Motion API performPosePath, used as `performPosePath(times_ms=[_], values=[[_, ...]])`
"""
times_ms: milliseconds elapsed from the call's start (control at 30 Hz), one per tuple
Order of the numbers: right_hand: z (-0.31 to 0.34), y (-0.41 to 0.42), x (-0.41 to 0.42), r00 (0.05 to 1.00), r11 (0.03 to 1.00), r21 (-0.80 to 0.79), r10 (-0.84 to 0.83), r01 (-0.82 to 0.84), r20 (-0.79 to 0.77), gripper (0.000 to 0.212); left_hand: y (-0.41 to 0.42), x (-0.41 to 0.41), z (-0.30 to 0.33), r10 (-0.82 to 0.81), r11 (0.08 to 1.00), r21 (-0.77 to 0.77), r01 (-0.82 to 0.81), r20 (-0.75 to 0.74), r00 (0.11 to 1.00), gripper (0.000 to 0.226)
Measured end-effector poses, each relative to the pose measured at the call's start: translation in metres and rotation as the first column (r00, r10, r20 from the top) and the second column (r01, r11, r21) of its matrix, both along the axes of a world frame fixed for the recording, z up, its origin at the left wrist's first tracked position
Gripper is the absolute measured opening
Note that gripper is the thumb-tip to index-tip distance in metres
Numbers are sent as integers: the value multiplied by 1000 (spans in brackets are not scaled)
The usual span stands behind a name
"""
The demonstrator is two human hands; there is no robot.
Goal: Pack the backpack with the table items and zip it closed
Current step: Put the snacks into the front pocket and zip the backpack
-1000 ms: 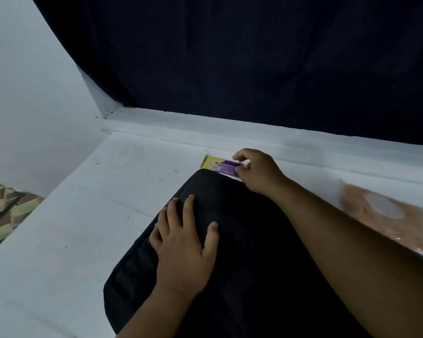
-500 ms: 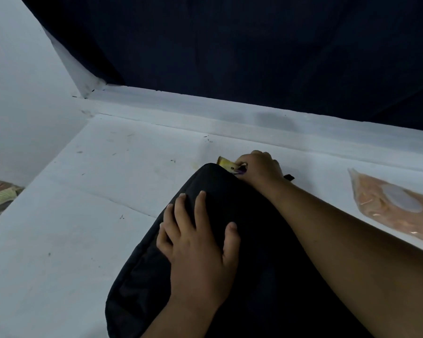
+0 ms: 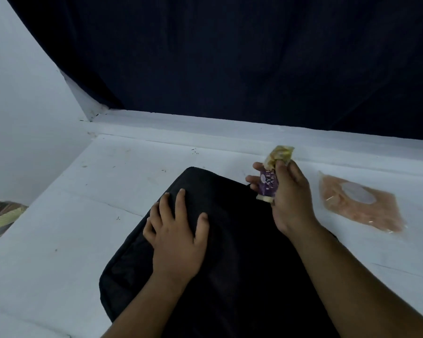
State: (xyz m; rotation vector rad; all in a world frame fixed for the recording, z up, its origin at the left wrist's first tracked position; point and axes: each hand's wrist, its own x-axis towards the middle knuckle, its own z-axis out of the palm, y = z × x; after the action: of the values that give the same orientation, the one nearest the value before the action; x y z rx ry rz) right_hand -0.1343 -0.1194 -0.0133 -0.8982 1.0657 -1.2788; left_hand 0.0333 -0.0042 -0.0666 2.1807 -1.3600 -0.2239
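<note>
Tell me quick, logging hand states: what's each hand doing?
Left hand: open, flat on the backpack.
Right hand: holding the snack packet.

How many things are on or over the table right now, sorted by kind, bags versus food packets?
Bags: 1, the black backpack under the left hand.
Food packets: 2, the purple and yellow snack packet held by the right hand, and the clear packet of pinkish contents lying on the table.
Total: 3.
</note>
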Motion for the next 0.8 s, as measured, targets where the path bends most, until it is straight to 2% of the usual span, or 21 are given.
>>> performPosePath(times_ms=[100,167,267,333,433,500,567,700,800], values=[[9,44,-41,951,981,187,-2,-59,310,33,3,-4,5,21,998,56,-22,23,1000,81],[11,71,-66,935,971,224,-1,-83,354,32,8,-14,14,23,993,115,-24,8,1000,77],[3,102,-103,983,975,217,12,-53,185,21,29,-51,29,-24,997,79,27,-38,999,64],[-5,116,-125,997,972,235,17,-34,72,14,47,-88,36,-153,988,31,153,-21,988,68],[-12,133,-151,995,983,182,28,-10,-96,15,69,-144,32,-323,945,90,313,118,939,72],[-14,141,-166,990,987,156,57,-36,-128,15,77,-166,23,-350,932,176,316,225,909,80],[-15,147,-179,979,982,166,120,-93,-162,17,83,-175,15,-330,940,179,290,266,906,78],[-19,159,-195,954,963,196,224,-185,-200,12,87,-168,16,-164,974,-121,191,202,966,31],[-22,167,-195,925,935,220,322,-278,-202,10,91,-160,34,-93,974,-191,122,151,984,17]])
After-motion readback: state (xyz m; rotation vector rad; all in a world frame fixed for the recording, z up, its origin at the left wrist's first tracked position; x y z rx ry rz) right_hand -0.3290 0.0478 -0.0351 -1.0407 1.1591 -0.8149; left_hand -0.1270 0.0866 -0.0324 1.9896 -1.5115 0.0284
